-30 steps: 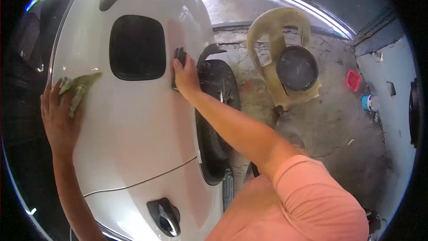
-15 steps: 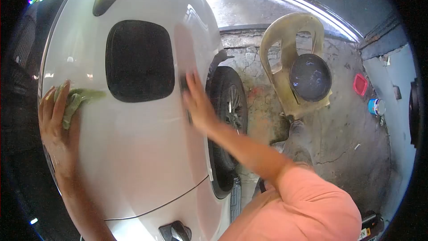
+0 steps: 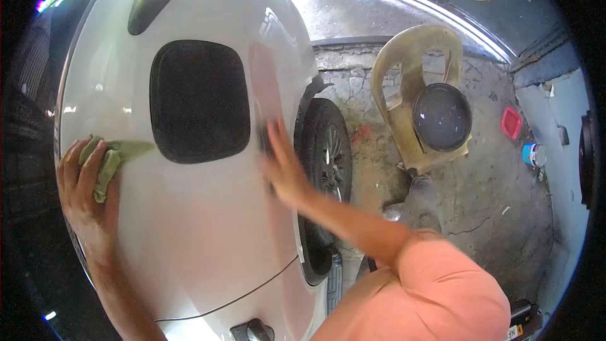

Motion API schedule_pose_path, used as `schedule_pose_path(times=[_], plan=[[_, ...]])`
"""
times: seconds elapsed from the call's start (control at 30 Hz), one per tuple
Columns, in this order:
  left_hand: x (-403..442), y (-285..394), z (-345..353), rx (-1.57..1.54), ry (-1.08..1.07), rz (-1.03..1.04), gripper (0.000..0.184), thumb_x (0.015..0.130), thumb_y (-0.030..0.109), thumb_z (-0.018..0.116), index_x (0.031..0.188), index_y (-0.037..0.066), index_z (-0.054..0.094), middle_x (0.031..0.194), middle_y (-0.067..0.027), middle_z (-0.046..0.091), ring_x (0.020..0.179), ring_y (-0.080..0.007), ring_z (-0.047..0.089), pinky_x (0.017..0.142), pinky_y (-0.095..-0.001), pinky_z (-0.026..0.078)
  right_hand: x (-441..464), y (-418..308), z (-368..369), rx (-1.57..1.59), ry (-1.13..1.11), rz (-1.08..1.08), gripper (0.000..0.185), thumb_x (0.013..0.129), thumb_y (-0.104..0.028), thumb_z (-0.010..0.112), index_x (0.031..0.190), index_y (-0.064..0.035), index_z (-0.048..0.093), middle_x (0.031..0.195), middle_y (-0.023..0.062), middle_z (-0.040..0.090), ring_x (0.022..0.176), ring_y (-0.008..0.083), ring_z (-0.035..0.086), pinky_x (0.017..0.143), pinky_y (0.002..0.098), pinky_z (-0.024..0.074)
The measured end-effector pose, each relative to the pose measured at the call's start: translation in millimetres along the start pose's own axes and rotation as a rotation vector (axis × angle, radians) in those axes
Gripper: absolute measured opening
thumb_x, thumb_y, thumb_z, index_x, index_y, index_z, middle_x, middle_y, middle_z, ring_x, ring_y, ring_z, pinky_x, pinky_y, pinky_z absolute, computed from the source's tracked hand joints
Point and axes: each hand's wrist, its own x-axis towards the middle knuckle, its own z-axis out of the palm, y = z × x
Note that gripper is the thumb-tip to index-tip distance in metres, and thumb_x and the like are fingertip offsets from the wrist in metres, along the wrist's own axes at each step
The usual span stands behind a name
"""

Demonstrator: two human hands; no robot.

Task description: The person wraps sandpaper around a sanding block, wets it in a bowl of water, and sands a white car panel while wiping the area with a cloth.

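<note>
The white car body (image 3: 189, 227) is smooth, glossy and curved, with pinkish reflections. Beside it, the floor (image 3: 480, 183) is rough and cracked. A worn plastic chair (image 3: 411, 69), with an open-slotted back, is placed on the floor; a round, dark, speckled vessel (image 3: 442, 117) is carried on its seat. The black panel (image 3: 200, 101) on the car body is matte and square with rounded corners. The left hand (image 3: 82, 196) is rested on the car body, left of the black panel; a crumpled, soft green cloth (image 3: 107, 173) is gripped by its fingers. The right hand (image 3: 287, 173) is positioned between the black panel and the wheel (image 3: 323, 170), over a dark block (image 3: 264, 139). The right hand is blurred, and the dark block is partly covered; whether its fingers are closed on the block cannot be told. The wheel is partly hidden by the right forearm. The door handle (image 3: 252, 330) is cut off at the lower edge.
</note>
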Motion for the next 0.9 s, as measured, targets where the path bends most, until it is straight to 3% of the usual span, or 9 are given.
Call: schedule_pose_path(times=[0.07, 0.1, 0.17, 0.3, 0.47, 0.53, 0.63, 0.77, 0.9], plan=[[1, -3, 1, 0.008, -0.012, 0.013, 0.041, 0.083, 0.004, 0.071, 0.124, 0.005, 0.066, 0.133, -0.0167, 0.059, 0.127, -0.0359, 0.054, 0.109, -0.0468, 0.042, -74, 33, 24, 0.036, 0.015, -0.296, 0.073, 0.102, -0.019, 0.052, 0.161, -0.0088, 0.011, 0.166, 0.0239, -0.003, 0.154, 0.0403, 0.001, 0.124, 0.0495, 0.0096], [1, -4, 3, 0.011, -0.011, 0.014, 0.041, 0.083, 0.004, 0.071, 0.124, 0.005, 0.066, 0.133, -0.0168, 0.059, 0.127, -0.0360, 0.054, 0.109, -0.0469, 0.042, -60, 30, 20, 0.028, 0.016, -0.207, 0.072, 0.102, -0.020, 0.051, 0.161, -0.0076, 0.011, 0.166, 0.0239, -0.002, 0.154, 0.0399, 0.002, 0.124, 0.0487, 0.0098], [3, -2, 2, 0.029, 0.000, 0.018, 0.044, 0.080, 0.004, 0.073, 0.124, 0.006, 0.067, 0.131, -0.0151, 0.060, 0.127, -0.0353, 0.054, 0.109, -0.0476, 0.043, 12, 12, 0, 0.010, 0.010, -0.024, 0.070, 0.103, -0.022, 0.049, 0.160, -0.0052, 0.012, 0.166, 0.0239, 0.000, 0.154, 0.0391, 0.004, 0.124, 0.0472, 0.0103], [0, -4, 4, 0.029, 0.009, 0.022, 0.042, 0.084, 0.003, 0.071, 0.125, 0.005, 0.065, 0.133, -0.0170, 0.059, 0.128, -0.0364, 0.053, 0.109, -0.0474, 0.042, 173, 7, -43, 0.054, 0.159, -0.107, 0.066, 0.104, -0.027, 0.047, 0.158, -0.0022, 0.019, 0.166, 0.0230, 0.011, 0.155, 0.0334, 0.007, 0.125, 0.0393, 0.0115], [3, -2, 4, 0.020, 0.013, 0.017, 0.044, 0.082, 0.006, 0.073, 0.126, 0.006, 0.066, 0.131, -0.0154, 0.060, 0.127, -0.0347, 0.054, 0.109, -0.0467, 0.042, -4, 11, 5, 0.081, 0.062, -0.032, 0.069, 0.103, -0.029, 0.049, 0.159, -0.0023, 0.019, 0.167, 0.0210, 0.005, 0.155, 0.0332, 0.005, 0.125, 0.0439, 0.0071], [2, -3, 5, 0.029, 0.017, 0.021, 0.045, 0.082, 0.007, 0.074, 0.126, 0.006, 0.066, 0.131, -0.0147, 0.060, 0.127, -0.0339, 0.054, 0.109, -0.0462, 0.043, -83, 39, 30, 0.103, 0.069, -0.290, 0.068, 0.104, -0.027, 0.048, 0.160, -0.0062, 0.017, 0.166, 0.0251, 0.000, 0.155, 0.0387, 0.005, 0.124, 0.0480, 0.0100], [0, -6, 8, 0.034, 0.032, 0.041, 0.043, 0.083, 0.007, 0.074, 0.126, 0.006, 0.065, 0.131, -0.0154, 0.060, 0.126, -0.0347, 0.055, 0.108, -0.0460, 0.043, -6, 27, 10, 0.061, 0.075, -0.054, 0.067, 0.103, -0.026, 0.049, 0.159, -0.0054, 0.018, 0.166, 0.0246, 0.006, 0.155, 0.0374, 0.007, 0.125, 0.0454, 0.0106], [0, -4, 5, -0.005, 0.032, 0.032, 0.042, 0.086, 0.007, 0.071, 0.127, 0.006, 0.064, 0.132, -0.0161, 0.060, 0.125, -0.0359, 0.055, 0.108, -0.0463, 0.042, 157, 24, -37, 0.166, 0.186, -0.110, 0.066, 0.103, -0.023, 0.051, 0.158, -0.0036, 0.021, 0.165, 0.0234, 0.014, 0.154, 0.0348, 0.013, 0.125, 0.0404, 0.0130], [-1, -9, 7, 0.043, 0.039, 0.045, 0.043, 0.086, 0.008, 0.071, 0.128, 0.006, 0.064, 0.132, -0.0158, 0.060, 0.126, -0.0355, 0.054, 0.109, -0.0463, 0.041, 29, 27, -2, 0.078, 0.105, -0.076, 0.070, 0.102, -0.024, 0.052, 0.159, -0.0035, 0.018, 0.166, 0.0230, 0.008, 0.155, 0.0343, 0.007, 0.125, 0.0420, 0.0119]])
